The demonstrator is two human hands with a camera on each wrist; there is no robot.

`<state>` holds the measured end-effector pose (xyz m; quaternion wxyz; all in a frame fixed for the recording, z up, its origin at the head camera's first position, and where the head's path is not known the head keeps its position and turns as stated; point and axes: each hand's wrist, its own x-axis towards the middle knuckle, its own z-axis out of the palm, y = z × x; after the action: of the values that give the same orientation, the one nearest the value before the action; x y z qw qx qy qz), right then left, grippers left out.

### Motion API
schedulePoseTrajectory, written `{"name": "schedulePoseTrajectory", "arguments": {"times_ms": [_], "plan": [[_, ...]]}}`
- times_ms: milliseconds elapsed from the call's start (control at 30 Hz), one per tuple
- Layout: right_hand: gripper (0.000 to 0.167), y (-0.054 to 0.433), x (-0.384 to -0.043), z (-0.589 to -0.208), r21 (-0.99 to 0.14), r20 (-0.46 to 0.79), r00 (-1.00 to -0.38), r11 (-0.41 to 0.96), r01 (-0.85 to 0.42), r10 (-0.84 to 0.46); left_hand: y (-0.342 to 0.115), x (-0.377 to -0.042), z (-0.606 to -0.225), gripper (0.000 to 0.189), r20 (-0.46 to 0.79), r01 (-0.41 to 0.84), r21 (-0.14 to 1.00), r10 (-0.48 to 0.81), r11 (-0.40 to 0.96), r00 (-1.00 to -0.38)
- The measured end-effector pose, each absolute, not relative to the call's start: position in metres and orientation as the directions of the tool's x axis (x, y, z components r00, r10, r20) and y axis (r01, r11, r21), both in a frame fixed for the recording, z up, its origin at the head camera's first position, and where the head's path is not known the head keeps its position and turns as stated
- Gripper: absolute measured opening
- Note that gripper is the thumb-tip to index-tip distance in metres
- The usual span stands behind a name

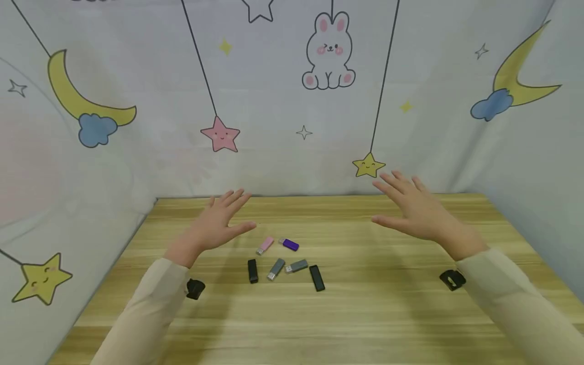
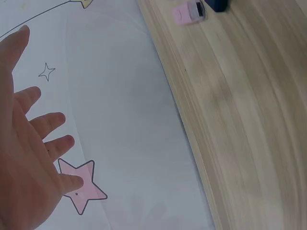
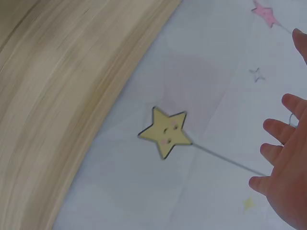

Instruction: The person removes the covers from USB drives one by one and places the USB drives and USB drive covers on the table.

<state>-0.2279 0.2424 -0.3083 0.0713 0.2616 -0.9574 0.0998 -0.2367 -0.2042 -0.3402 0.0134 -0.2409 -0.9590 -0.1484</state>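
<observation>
My left hand [image 1: 218,223] is held in the air with its fingers spread, left of a loose group of small sticks on the table. My right hand [image 1: 417,210] hovers farther right, fingers also spread, touching nothing. The group includes a pink USB flash drive [image 1: 265,245], a purple USB flash drive [image 1: 290,244] and two grey USB flash drives [image 1: 276,268], all with metal plugs showing. Two black sticks [image 1: 317,278] lie at its near left and right; no plug shows on them. In the left wrist view, the pink drive [image 2: 188,13] appears at the top edge.
The wooden table [image 1: 365,324] carries the sticks near its middle. A white printed cloth [image 1: 283,167] stands behind the table and along both sides. Black wrist mounts [image 1: 452,279] show beside both sleeves.
</observation>
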Motion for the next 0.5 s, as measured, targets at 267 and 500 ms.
{"name": "schedulePoseTrajectory", "arguments": {"times_ms": [267,500], "plan": [[0.075,0.208,-0.218,-0.311,-0.192,0.246,-0.769,0.748,-0.635,-0.59,-0.179,-0.229,-0.354,0.076,0.199,0.545,0.325,0.508,0.773,-0.838],[0.066,0.18,-0.204,-0.329,-0.175,0.309,-0.678,0.66,-0.73,-0.667,-0.15,-0.214,-0.382,0.071,0.236,0.601,0.363,0.554,0.712,-0.798]]}}
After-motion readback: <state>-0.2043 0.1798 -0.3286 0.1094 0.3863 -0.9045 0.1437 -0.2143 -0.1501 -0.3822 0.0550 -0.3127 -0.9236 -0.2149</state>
